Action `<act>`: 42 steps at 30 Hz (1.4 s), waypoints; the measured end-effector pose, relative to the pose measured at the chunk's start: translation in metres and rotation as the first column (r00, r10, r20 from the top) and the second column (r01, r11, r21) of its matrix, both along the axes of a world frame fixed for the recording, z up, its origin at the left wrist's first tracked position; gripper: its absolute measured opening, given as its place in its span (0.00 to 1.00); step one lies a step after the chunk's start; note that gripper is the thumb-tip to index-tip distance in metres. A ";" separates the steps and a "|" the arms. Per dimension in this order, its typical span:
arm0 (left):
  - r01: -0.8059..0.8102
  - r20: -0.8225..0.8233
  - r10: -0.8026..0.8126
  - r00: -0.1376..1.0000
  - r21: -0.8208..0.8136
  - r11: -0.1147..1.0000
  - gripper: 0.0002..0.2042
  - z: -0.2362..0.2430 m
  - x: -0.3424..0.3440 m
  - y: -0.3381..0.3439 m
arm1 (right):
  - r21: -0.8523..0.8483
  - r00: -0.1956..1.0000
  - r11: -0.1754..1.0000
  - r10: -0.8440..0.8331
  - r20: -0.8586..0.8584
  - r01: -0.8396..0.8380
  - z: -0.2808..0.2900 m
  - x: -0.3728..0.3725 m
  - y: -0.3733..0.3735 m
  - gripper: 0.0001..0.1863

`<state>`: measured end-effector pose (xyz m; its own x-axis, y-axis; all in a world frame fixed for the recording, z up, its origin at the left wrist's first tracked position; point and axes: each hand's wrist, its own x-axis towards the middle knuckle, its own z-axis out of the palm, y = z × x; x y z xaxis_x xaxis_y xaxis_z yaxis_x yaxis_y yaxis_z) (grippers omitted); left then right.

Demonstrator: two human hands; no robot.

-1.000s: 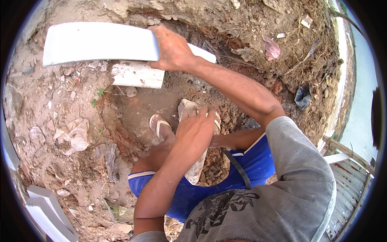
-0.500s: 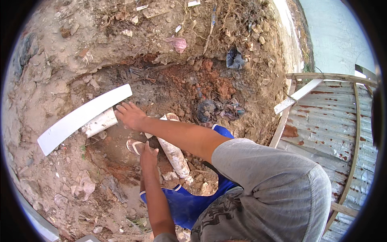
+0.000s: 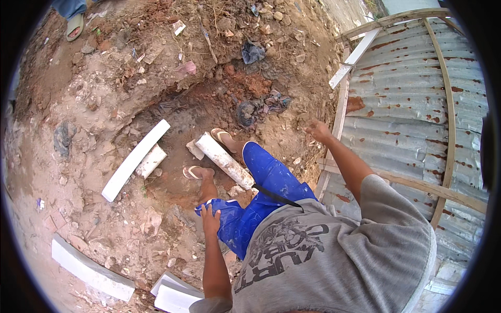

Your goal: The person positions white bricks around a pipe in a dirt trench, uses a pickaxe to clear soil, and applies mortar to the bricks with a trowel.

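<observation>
My left hand (image 3: pixel 211 221) rests on the leg of my blue shorts, fingers spread and nothing held. Out to the right, my right hand (image 3: pixel 317 130) hangs over the dirt near a wooden frame, its fingers loosely apart and empty. Between my sandalled feet lies a dirty white pipe (image 3: pixel 224 159), one end toward a shallow dug hollow. Beside that end is a pale broken chunk (image 3: pixel 195 149). Farther left, a long white board (image 3: pixel 134 163) lies against a shorter white pipe piece (image 3: pixel 151 161), partly covering it. Neither hand touches the pipes or the board.
Rusty corrugated metal sheets (image 3: pixel 402 115) on wooden battens (image 3: pixel 417 187) line the right side. More white pieces (image 3: pixel 94 268) lie at the lower left. Crumpled dark plastic (image 3: pixel 261 107) sits beyond my feet. Another person's sandalled foot (image 3: pixel 74 27) stands at the far left.
I have straightened up. My right hand has left the short pipe and swung right; my left hand has moved back onto my shorts. The view now takes in more ground.
</observation>
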<state>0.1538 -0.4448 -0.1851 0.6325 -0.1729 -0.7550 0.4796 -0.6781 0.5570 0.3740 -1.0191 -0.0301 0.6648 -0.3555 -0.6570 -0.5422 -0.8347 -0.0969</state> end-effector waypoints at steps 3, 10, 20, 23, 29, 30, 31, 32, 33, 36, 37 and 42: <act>0.068 -0.034 -0.068 0.997 0.006 0.998 0.33 0.004 0.013 0.021 | 0.148 0.998 0.988 -0.050 0.023 0.046 0.010 -0.046 0.012 0.31; -0.139 -0.088 0.156 0.984 0.179 0.974 0.31 0.054 0.068 0.034 | 0.252 0.935 0.968 0.098 -0.340 -0.010 0.042 -0.168 0.039 0.28; -0.812 -0.216 0.820 0.530 0.149 0.564 0.27 0.097 0.139 0.010 | 0.272 0.985 0.962 0.024 -0.172 0.024 0.026 -0.126 -0.082 0.27; -0.921 -0.131 0.912 0.389 -0.062 0.384 0.27 0.110 0.156 0.013 | 0.274 0.978 0.945 -0.136 -0.156 0.175 0.030 -0.041 -0.081 0.29; -0.914 -0.231 0.886 0.401 -0.040 0.403 0.29 0.135 0.165 -0.060 | 0.368 0.979 0.929 -0.039 0.199 -0.037 0.083 0.149 -0.116 0.31; -0.885 -0.278 0.860 0.429 0.060 0.461 0.29 0.141 0.165 -0.093 | 0.395 0.969 0.918 -0.088 0.230 -0.011 0.103 0.172 -0.121 0.32; -0.837 -0.341 0.822 0.456 0.149 0.526 0.29 0.148 0.166 -0.131 | 0.410 0.955 0.912 -0.137 0.264 0.018 0.121 0.191 -0.134 0.32; -0.789 -0.318 0.767 0.557 0.086 0.609 0.28 0.128 0.159 -0.118 | 0.433 0.940 0.900 -0.096 0.328 -0.059 0.139 0.237 -0.120 0.33; -0.732 -0.273 0.711 0.648 0.030 0.680 0.27 0.107 0.152 -0.101 | 0.453 0.917 0.880 -0.057 0.394 -0.140 0.155 0.282 -0.102 0.34; -0.408 -0.211 0.426 0.880 0.125 0.905 0.25 0.077 0.163 -0.104 | 0.352 0.858 0.893 0.069 0.508 -0.280 0.225 0.371 -0.050 0.32; -0.082 -0.246 0.142 0.959 0.241 0.967 0.25 0.070 0.170 -0.125 | 0.209 0.770 0.900 0.184 0.611 -0.382 0.239 0.395 -0.054 0.31; 0.091 -0.059 -0.079 0.995 0.246 0.965 0.20 0.018 0.280 -0.117 | -0.417 0.118 0.675 0.596 0.794 -0.609 0.319 0.602 0.005 0.31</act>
